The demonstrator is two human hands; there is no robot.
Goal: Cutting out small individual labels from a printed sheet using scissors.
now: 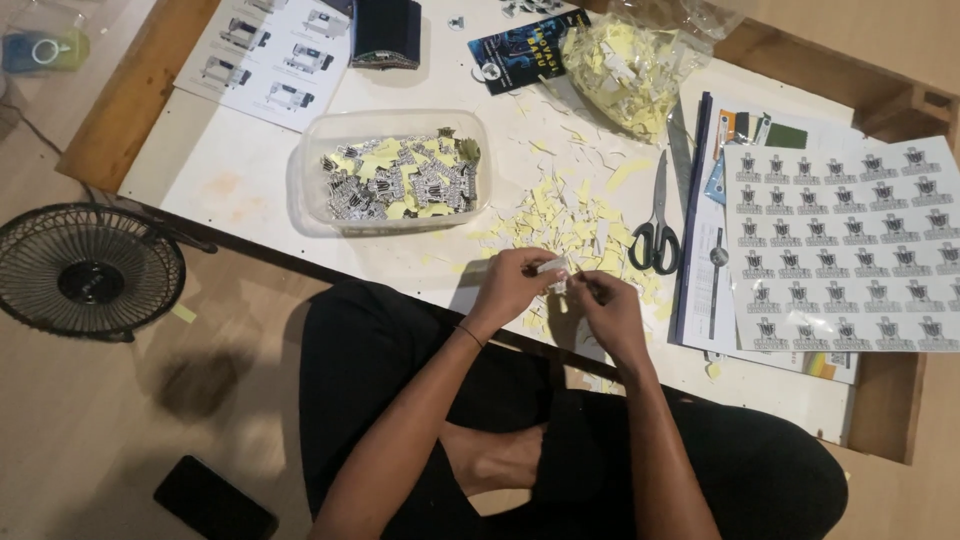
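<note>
My left hand (512, 285) and my right hand (610, 308) meet at the near edge of a low white table (240, 180), both pinching one small cut-out sticker (553, 268) between the fingertips. Yellow backing scraps (575, 220) lie scattered just beyond my hands. A clear plastic tub (312, 165) of cut stickers and yellow bits stands to the left of them. A sheet of uncut stickers (850, 250) lies to the right, with black-handled scissors (656, 225) beside it.
A clear bag of yellow scraps (625, 65) sits at the table's far side, by a dark packet (520, 45) and printed sheets (270, 60). A small black fan (85, 270) stands on the floor at left, a dark phone (213, 498) lower left. My crossed legs are under the table edge.
</note>
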